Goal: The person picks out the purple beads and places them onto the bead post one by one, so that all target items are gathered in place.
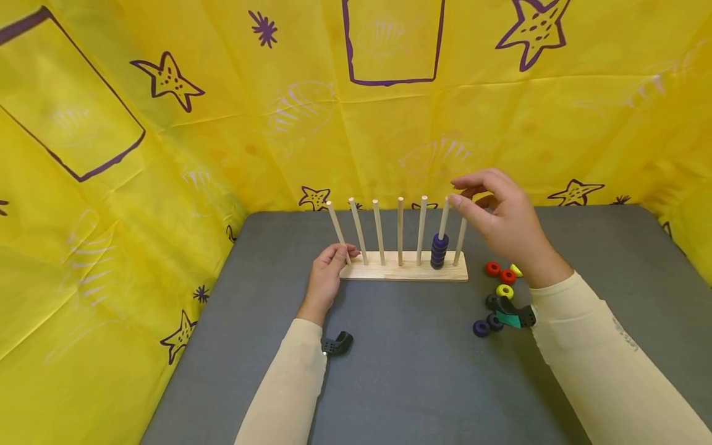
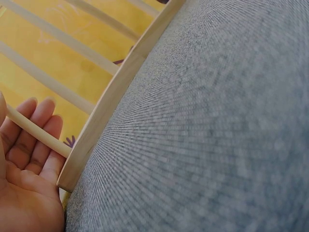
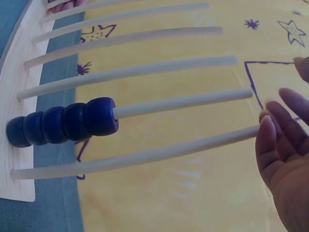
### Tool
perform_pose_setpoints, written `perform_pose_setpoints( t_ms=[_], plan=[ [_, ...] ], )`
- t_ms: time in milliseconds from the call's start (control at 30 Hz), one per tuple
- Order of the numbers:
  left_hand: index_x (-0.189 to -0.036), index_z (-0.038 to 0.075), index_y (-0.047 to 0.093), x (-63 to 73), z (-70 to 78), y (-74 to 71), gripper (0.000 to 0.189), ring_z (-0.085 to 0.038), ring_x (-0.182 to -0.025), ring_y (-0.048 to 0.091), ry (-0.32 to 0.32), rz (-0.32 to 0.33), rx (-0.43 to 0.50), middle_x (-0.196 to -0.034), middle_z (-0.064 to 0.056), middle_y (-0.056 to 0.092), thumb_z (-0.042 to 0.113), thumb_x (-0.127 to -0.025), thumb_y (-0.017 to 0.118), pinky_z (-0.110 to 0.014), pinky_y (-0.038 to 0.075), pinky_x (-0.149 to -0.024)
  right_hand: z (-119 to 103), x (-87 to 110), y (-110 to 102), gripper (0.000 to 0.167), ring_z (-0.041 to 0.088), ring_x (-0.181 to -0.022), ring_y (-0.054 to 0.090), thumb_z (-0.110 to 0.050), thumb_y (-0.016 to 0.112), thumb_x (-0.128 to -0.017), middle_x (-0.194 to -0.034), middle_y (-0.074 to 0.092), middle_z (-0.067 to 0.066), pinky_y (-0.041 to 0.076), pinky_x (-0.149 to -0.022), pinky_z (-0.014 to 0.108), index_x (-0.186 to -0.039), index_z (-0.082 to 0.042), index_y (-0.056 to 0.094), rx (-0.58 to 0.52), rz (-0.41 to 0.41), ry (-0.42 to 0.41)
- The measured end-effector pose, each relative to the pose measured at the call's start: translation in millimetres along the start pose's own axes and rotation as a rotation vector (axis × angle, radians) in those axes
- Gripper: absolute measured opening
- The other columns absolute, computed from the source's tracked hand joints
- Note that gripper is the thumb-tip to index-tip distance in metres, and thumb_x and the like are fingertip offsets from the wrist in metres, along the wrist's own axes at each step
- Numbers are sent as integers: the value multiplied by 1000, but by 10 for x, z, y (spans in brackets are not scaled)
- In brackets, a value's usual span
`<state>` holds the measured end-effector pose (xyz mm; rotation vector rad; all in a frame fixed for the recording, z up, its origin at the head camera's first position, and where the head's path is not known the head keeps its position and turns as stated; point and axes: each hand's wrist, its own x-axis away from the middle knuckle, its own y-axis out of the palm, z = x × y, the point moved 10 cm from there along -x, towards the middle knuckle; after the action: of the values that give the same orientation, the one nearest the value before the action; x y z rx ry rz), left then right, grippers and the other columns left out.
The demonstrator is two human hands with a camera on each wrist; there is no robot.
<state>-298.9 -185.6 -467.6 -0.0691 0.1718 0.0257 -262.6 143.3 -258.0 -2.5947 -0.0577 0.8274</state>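
A pale wooden stand (image 1: 404, 272) with a row of upright pegs sits on the table. My left hand (image 1: 327, 272) is at its left end, thumb and fingers around the leftmost peg (image 2: 38, 133). Several dark blue rings (image 3: 63, 123) are stacked at the bottom of the second peg from the right; the other pegs carry none. Raised by the tops of the rightmost pegs, my right hand (image 1: 508, 219) has its thumb and fingers loosely bent and apart. Nothing shows between them, and the rightmost peg (image 3: 145, 157) passes close to its fingertips in the right wrist view.
Right of the stand lie loose rings: two red rings (image 1: 492, 269), a yellow ring (image 1: 504, 292) with another partly hidden behind the right wrist, and dark blue rings (image 1: 481, 328) nearer the front. A yellow patterned cloth (image 1: 384, 142) hangs behind the grey table (image 1: 400, 371).
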Motion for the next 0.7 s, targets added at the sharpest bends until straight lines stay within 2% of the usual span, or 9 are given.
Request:
perform_pose_setpoints(
  t_ms=[167,300,400,567,700],
  plan=[
    [-119,1,74,0,1,0,36,-27,-118,69,-3,-2,-4,-114,-12,77,34,-115,59,-47,47,-110,29,26,-75,22,21,-107,59,-10,62,-112,-119,67,8,50,-87,24,-128,3,72,-58,9,31],
    [-119,2,75,5,-7,1,36,-27,-118,69,-4,-3,-8,-115,-12,77,35,-115,60,-49,47,-111,53,52,-122,40,28,-111,61,-22,44,-120,-126,68,9,51,-89,26,-130,7,69,-143,7,61],
    [-119,1,75,6,-7,2,36,-27,-118,69,-2,-2,-9,-115,-13,77,34,-115,60,-50,47,-111,76,77,-146,50,29,-115,62,-29,35,-122,-128,69,11,52,-91,27,-134,7,68,-195,8,83],
    [-120,-1,74,-5,-2,8,37,-28,-118,70,6,1,2,-115,-15,77,32,-115,59,-50,47,-110,122,121,-187,56,29,-117,61,-33,32,-122,-127,68,15,52,-90,27,-135,10,65,-237,23,96],
    [-120,-1,74,-4,0,8,37,-28,-118,70,4,2,2,-115,-15,78,32,-115,59,-48,47,-109,167,164,-200,54,33,-116,61,-31,34,-121,-128,69,17,53,-88,27,-133,12,65,-287,22,92]
  ],
)
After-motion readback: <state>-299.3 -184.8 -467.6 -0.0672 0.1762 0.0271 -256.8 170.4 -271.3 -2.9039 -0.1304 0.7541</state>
